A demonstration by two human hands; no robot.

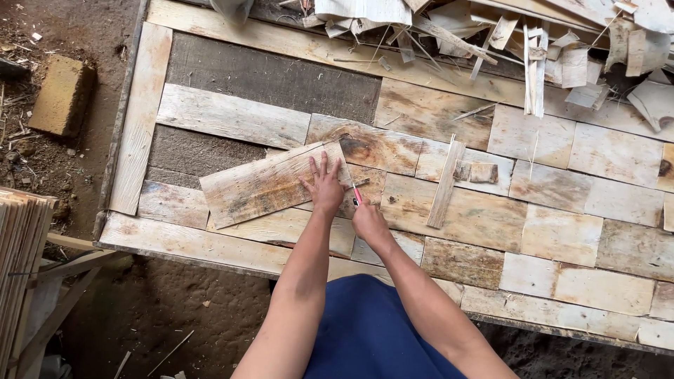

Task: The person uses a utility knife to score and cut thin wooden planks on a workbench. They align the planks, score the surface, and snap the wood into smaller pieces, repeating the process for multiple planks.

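Near the middle of the frame, the left hand (324, 184) lies flat with fingers spread on the right end of one loose veneer sheet (270, 184), pressing it down; that hand grips nothing. This pale, stained sheet lies tilted, its right end higher in the frame, on top of other flat sheets covering the work table (140, 116). Just right of it, the right hand (368, 219) is closed around one small cutter with a red handle (357, 196), its tip at the sheet's right edge. One narrow wood strip (446, 184) lies nearly upright right of the hands, apart from them. Along the upper right of the frame sits one heap of veneer scraps (533, 42). At the upper left, one yellowish block (62, 95) rests on the dirt ground. At the left edge, one stack of thin sheets (20, 253) stands on edge.
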